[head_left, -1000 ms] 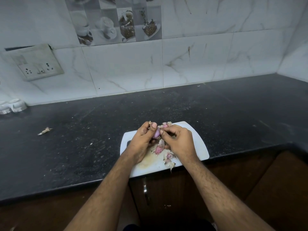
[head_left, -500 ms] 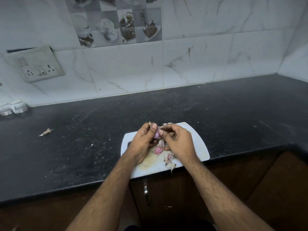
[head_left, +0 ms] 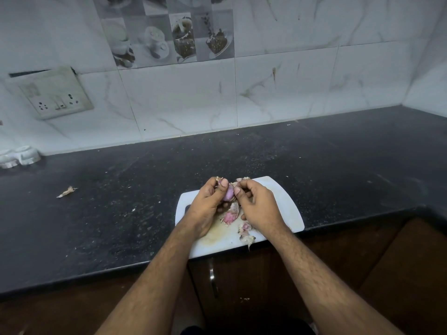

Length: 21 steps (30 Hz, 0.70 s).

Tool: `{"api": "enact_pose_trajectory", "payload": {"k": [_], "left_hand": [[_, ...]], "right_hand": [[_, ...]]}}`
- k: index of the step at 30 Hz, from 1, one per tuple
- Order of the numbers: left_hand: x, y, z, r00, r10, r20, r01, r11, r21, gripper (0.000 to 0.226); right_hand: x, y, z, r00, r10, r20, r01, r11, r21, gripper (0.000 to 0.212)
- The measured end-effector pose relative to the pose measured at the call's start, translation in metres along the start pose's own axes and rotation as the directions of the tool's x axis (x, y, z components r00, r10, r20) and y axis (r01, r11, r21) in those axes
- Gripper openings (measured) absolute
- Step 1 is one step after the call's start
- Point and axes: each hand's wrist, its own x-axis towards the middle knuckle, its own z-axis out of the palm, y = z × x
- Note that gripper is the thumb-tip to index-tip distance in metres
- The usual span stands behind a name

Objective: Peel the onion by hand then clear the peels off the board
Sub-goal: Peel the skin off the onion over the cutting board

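One white board sits at the black countertop's front edge.

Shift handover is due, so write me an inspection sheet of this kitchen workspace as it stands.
Surface: dark speckled counter, crumbs scattered.
Job's things: white cutting board at the front edge; small purple onion held above it; peels lying on the board.
Clutter: stray peel on the counter, left; white holder by the wall.
Hands: left hand grips the onion; right hand pinches at its skin.
Cables: nothing seen.
Surroundings: marble-look tiles, switch socket plate.
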Motion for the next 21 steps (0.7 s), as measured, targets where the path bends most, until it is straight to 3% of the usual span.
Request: {"api": "enact_pose_trajectory", "payload": {"k": [9,16,21], "left_hand": [[0.0010,-0.0004,-0.0007,0.999,-0.038,-0.010,0.038,0.999,-0.001,0.038],[0.0031,-0.0025,-0.0017,0.999,-0.045,-0.006,0.045,0.999,-0.030,0.029],[0.0028,-0.0021,-0.0007,0.998,-0.057,-0.033,0.056,0.997,-0.050,0.029]], "right_hand": [[0.0011,-0.0016,-0.0026,0.998,0.052,-0.043,-0.055,0.997,-0.057,0.010],[0.0019,0.0016,-0.0019,0.994,0.065,-0.086,-0.068,0.997,-0.040,0.005],[0.0015,0.0036,-0.0028,0.996,0.046,-0.073,-0.046,0.999,-0.005,0.033]]}}
